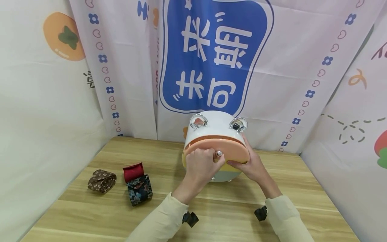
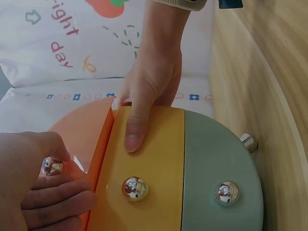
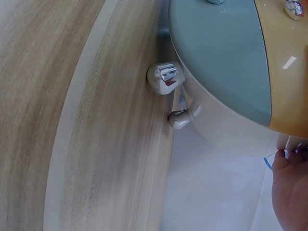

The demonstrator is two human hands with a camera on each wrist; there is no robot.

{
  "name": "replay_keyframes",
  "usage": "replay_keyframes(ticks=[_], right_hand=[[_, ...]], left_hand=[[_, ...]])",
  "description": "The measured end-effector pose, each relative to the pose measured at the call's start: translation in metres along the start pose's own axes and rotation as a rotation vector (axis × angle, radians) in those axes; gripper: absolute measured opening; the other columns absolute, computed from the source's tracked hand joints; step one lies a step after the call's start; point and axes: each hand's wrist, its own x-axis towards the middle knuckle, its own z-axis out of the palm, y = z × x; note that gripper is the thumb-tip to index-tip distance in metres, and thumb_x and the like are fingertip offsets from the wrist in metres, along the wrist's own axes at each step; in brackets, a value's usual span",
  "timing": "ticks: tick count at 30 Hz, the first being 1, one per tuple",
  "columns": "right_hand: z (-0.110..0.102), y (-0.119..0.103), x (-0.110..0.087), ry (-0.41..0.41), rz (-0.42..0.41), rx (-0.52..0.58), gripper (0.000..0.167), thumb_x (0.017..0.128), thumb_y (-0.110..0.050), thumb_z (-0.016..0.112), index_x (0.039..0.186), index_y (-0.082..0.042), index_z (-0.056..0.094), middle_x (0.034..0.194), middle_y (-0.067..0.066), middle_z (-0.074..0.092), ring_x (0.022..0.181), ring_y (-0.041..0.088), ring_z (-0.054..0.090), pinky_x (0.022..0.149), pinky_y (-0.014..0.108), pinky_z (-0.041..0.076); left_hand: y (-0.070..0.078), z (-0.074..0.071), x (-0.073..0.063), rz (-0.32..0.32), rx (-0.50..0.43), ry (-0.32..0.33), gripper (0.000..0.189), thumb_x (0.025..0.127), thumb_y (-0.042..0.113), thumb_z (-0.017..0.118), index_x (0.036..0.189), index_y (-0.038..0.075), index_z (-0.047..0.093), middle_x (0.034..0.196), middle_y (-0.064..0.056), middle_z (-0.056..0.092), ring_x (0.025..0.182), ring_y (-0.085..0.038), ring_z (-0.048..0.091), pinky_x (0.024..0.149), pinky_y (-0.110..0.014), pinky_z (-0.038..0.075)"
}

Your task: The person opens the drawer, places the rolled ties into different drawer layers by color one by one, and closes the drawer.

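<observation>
A small rounded drawer cabinet (image 1: 217,122), white with two shiny ring-shaped eyes on top, stands at the back of the table. Its orange drawer (image 1: 235,149) juts out a little at the top, a dark gap showing above it. My left hand (image 1: 199,164) pinches that drawer's silver knob (image 2: 52,166) between thumb and curled forefinger. The cabinet's right side is gripped by my right hand (image 1: 255,164), its thumb (image 2: 134,132) lying across the yellow drawer (image 2: 154,168). Flush with the yellow one below sits the green drawer (image 2: 216,159). In the right wrist view the right fingers are partly cut off.
On the table's left lie a brown spotted cloth roll (image 1: 102,181), a red cloth roll (image 1: 133,172) and a dark floral cloth roll (image 1: 139,190), the last two touching. A printed curtain (image 1: 281,67) hangs right behind the cabinet. Silver feet (image 3: 166,77) lift the cabinet off the wooden tabletop (image 1: 229,215).
</observation>
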Motion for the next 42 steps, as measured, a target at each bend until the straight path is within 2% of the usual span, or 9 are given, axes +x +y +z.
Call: replay_keyframes(ticks=[6, 12, 15, 22, 26, 34, 39, 42], right_hand=[[-0.001, 0.000, 0.000, -0.013, 0.001, 0.016, 0.122, 0.083, -0.021, 0.091, 0.167, -0.046, 0.007, 0.147, 0.002, 0.061, 0.120, 0.021, 0.061, 0.101, 0.040, 0.052], [-0.002, 0.000, -0.001, -0.016, 0.012, 0.005, 0.122, 0.084, -0.022, 0.091, 0.169, -0.042, 0.005, 0.156, 0.011, 0.055, 0.132, 0.033, 0.059, 0.109, 0.061, 0.047], [-0.002, 0.000, -0.002, -0.014, 0.006, -0.025, 0.121, 0.085, -0.020, 0.090, 0.170, -0.038, 0.005, 0.159, 0.016, 0.052, 0.137, 0.039, 0.057, 0.112, 0.066, 0.044], [-0.003, 0.003, -0.003, -0.004, -0.029, -0.112, 0.121, 0.085, -0.013, 0.088, 0.171, -0.031, 0.005, 0.160, 0.024, 0.049, 0.142, 0.045, 0.052, 0.114, 0.066, 0.042], [-0.004, 0.003, -0.003, -0.006, -0.029, -0.119, 0.118, 0.086, -0.012, 0.086, 0.171, -0.027, 0.005, 0.162, 0.024, 0.046, 0.145, 0.045, 0.049, 0.116, 0.065, 0.041], [-0.005, 0.001, -0.002, 0.005, -0.024, -0.144, 0.113, 0.086, -0.008, 0.079, 0.171, -0.029, 0.006, 0.163, 0.024, 0.044, 0.145, 0.045, 0.049, 0.118, 0.063, 0.039], [-0.005, 0.002, -0.002, 0.013, -0.053, -0.170, 0.110, 0.085, -0.004, 0.073, 0.171, -0.024, 0.007, 0.161, 0.027, 0.046, 0.143, 0.048, 0.051, 0.116, 0.065, 0.041], [-0.005, 0.003, -0.003, 0.017, -0.070, -0.178, 0.109, 0.085, -0.001, 0.071, 0.171, -0.022, 0.007, 0.160, 0.028, 0.046, 0.142, 0.048, 0.051, 0.115, 0.065, 0.042]], left_hand=[[0.003, -0.006, -0.003, 0.014, 0.021, -0.010, 0.059, 0.086, 0.036, 0.080, 0.053, 0.024, 0.032, 0.049, 0.013, 0.023, 0.046, -0.004, 0.020, 0.043, -0.020, 0.009], [0.006, -0.012, -0.006, 0.035, 0.033, -0.017, 0.055, 0.086, 0.036, 0.081, 0.052, 0.023, 0.040, 0.047, 0.013, 0.027, 0.045, -0.002, 0.021, 0.044, -0.018, 0.009], [0.007, -0.015, -0.008, 0.044, 0.042, -0.030, 0.055, 0.086, 0.037, 0.081, 0.051, 0.022, 0.041, 0.047, 0.013, 0.027, 0.044, -0.002, 0.021, 0.044, -0.017, 0.009], [0.009, -0.022, -0.012, 0.054, 0.040, -0.040, 0.055, 0.086, 0.038, 0.083, 0.052, 0.023, 0.042, 0.048, 0.013, 0.028, 0.044, -0.001, 0.022, 0.045, -0.017, 0.009], [0.010, -0.024, -0.014, 0.058, 0.033, -0.036, 0.054, 0.085, 0.039, 0.084, 0.053, 0.024, 0.044, 0.048, 0.014, 0.030, 0.044, 0.000, 0.023, 0.045, -0.016, 0.009], [0.011, -0.026, -0.018, 0.059, 0.018, -0.021, 0.054, 0.084, 0.037, 0.084, 0.053, 0.025, 0.042, 0.049, 0.015, 0.028, 0.046, 0.000, 0.023, 0.045, -0.016, 0.009], [0.013, -0.030, -0.020, 0.059, 0.029, -0.004, 0.056, 0.083, 0.038, 0.084, 0.052, 0.025, 0.039, 0.049, 0.016, 0.025, 0.046, 0.000, 0.021, 0.045, -0.016, 0.008], [0.014, -0.031, -0.021, 0.059, 0.034, 0.007, 0.055, 0.082, 0.039, 0.085, 0.052, 0.026, 0.041, 0.047, 0.016, 0.028, 0.046, 0.000, 0.023, 0.045, -0.016, 0.009]])
